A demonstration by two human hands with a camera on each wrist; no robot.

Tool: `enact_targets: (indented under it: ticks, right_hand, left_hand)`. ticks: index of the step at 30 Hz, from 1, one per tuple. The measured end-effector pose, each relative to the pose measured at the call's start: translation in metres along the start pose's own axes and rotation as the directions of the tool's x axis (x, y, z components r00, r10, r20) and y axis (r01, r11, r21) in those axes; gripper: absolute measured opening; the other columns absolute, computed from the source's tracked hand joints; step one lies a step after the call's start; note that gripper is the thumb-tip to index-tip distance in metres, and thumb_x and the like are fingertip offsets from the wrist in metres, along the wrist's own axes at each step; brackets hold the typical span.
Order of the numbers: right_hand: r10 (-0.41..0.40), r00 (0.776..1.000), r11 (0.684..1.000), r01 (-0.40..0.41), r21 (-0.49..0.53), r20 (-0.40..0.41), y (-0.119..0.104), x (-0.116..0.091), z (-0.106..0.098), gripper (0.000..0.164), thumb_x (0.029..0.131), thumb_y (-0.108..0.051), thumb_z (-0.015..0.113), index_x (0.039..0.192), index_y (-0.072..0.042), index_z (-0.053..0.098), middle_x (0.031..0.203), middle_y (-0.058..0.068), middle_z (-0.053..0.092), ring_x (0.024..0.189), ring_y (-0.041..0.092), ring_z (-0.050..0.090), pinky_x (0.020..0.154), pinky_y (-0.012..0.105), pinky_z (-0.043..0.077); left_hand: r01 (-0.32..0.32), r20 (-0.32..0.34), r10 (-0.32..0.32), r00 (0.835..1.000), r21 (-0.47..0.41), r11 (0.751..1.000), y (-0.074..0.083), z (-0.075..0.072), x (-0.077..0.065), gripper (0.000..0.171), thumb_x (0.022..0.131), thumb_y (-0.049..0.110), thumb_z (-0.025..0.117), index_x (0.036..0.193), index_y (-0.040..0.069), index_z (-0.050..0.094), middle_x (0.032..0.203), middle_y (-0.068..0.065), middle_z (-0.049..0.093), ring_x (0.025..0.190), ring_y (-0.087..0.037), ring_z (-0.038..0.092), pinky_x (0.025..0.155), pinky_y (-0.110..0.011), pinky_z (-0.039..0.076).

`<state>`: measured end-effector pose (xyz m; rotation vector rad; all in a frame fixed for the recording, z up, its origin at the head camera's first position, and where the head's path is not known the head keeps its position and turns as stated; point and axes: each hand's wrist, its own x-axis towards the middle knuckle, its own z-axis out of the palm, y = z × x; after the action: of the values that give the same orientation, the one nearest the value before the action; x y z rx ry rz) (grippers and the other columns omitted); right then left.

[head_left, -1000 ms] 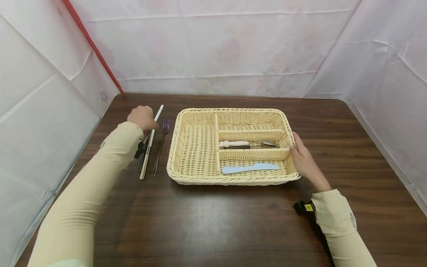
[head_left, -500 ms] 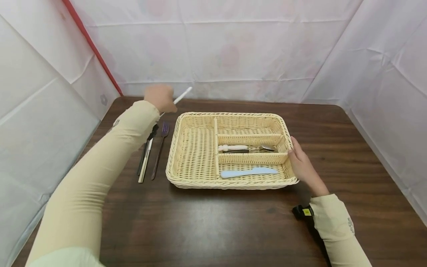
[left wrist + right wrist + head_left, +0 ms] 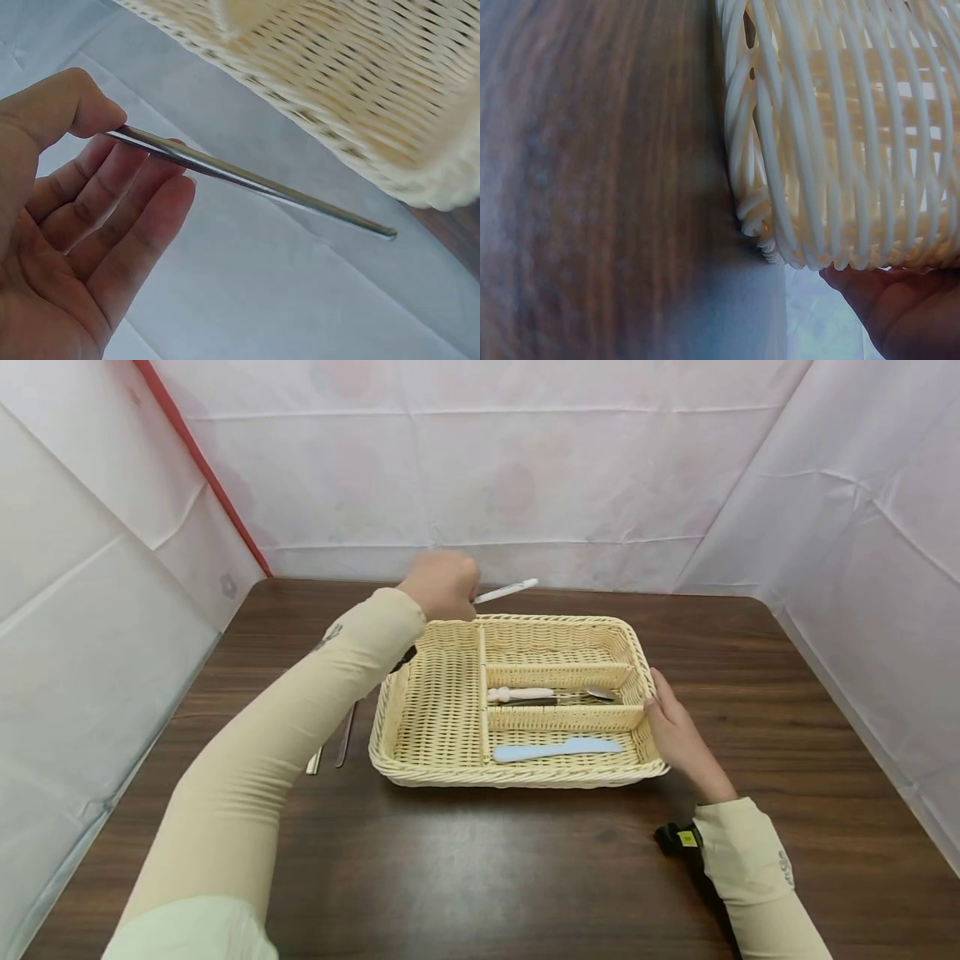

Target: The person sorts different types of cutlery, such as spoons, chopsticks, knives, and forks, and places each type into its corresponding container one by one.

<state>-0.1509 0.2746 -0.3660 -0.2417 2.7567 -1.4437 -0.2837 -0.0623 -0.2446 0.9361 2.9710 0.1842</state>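
Observation:
My left hand (image 3: 444, 585) pinches a slim chopstick (image 3: 507, 591) above the back left of the wicker basket (image 3: 517, 773). The chopstick's white end points right; in the left wrist view its tapered metal part (image 3: 255, 184) sticks out from between thumb and fingers. With thumb at the rim and fingers along the outer wall, my right hand (image 3: 684, 735) grips the basket's right side. A light blue knife (image 3: 557, 750) lies in the front right compartment. The middle right one holds a pale-handled piece (image 3: 521, 694) and a dark-handled piece (image 3: 532, 702); a spoon bowl (image 3: 601, 693) shows there.
Left of the basket, mostly hidden by my left sleeve (image 3: 300, 727), lie the handle of a fork (image 3: 346, 739) and the end of another stick (image 3: 314, 763). Pale sheets (image 3: 525, 468) hang behind and beside the brown table (image 3: 480, 877).
My left hand has lifted the chopstick from the table on the left and carried it rightward over the basket's back edge. The right hand stays at the basket's right side.

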Motion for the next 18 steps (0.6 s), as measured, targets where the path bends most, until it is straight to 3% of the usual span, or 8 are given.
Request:
enact_targets:
  ticks: [6,11,18]
  right_hand:
    - [0.006,1.000,1.000,-0.006,0.028,0.002,-0.002,-0.004,0.001,0.054,0.103,-0.009,0.026,0.150,0.003,0.002,0.154,0.027,0.006,0.141,0.038,0.008,0.112,0.048,0.008]
    - [0.007,1.000,0.999,-0.007,0.031,0.000,-0.005,-0.006,0.003,0.054,0.103,-0.008,0.025,0.150,0.003,0.001,0.154,0.027,0.005,0.141,0.037,0.007,0.112,0.049,0.009]
    - [0.015,1.000,1.000,-0.015,0.009,-0.019,-0.010,-0.006,0.009,0.053,0.103,-0.008,0.027,0.150,0.001,0.004,0.154,0.025,0.009,0.141,0.037,0.010,0.112,0.049,0.011]
  left_hand:
    - [-0.070,0.009,0.070,0.998,0.002,0.998,0.023,0.007,0.022,0.030,0.067,-0.002,0.058,0.057,0.016,0.036,0.053,0.005,0.029,0.053,-0.012,0.024,0.049,-0.026,0.023]
    - [-0.120,0.022,0.120,0.993,0.011,0.993,0.038,0.015,0.034,0.033,0.070,-0.002,0.056,0.058,0.016,0.032,0.056,0.004,0.025,0.056,-0.013,0.021,0.051,-0.027,0.021]
    - [-0.167,0.023,0.165,0.986,0.125,0.978,0.055,0.024,0.040,0.019,0.076,0.001,0.058,0.067,0.015,0.048,0.064,0.002,0.044,0.061,-0.014,0.036,0.057,-0.030,0.032]
